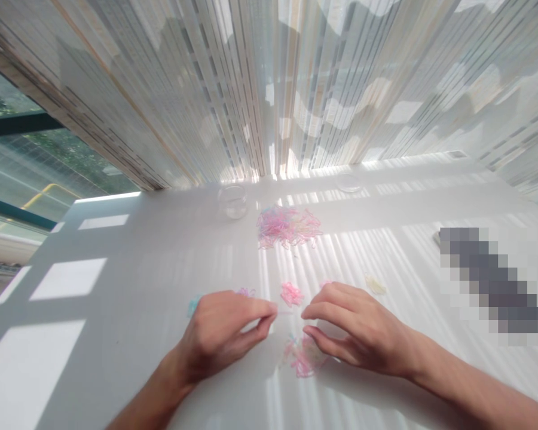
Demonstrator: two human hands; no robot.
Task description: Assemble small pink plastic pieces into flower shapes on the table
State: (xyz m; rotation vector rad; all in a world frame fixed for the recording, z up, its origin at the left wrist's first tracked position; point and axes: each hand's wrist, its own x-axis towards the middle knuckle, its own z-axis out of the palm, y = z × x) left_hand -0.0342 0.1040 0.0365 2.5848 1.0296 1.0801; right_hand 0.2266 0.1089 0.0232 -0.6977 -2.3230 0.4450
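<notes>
My left hand (pixel 233 328) is pinched above the table, thumb against index finger. From its fingertips a thin pale pink loop (pixel 285 313) sticks out to the right; whether it is a rubber band or a paper clip I cannot tell. Facing it, my right hand (pixel 358 328) has thumb and index finger apart with nothing seen between them. A bright pink heap (pixel 292 293) of similar loops lies just beyond the gap between the hands. Below it is a mixed pastel heap (pixel 302 356), partly covered by my right thumb. A turquoise heap (pixel 193 306) and a purple heap (pixel 245 292) peek out behind my left hand.
A larger pastel pile (pixel 288 227) of loops lies farther back. Near the curtain (pixel 269 89) stand a clear round container (pixel 233 201) and a clear round lid or dish (pixel 348 183). Pale yellow loops (pixel 375 284) lie right of centre. A blurred dark object (pixel 493 280) is at right.
</notes>
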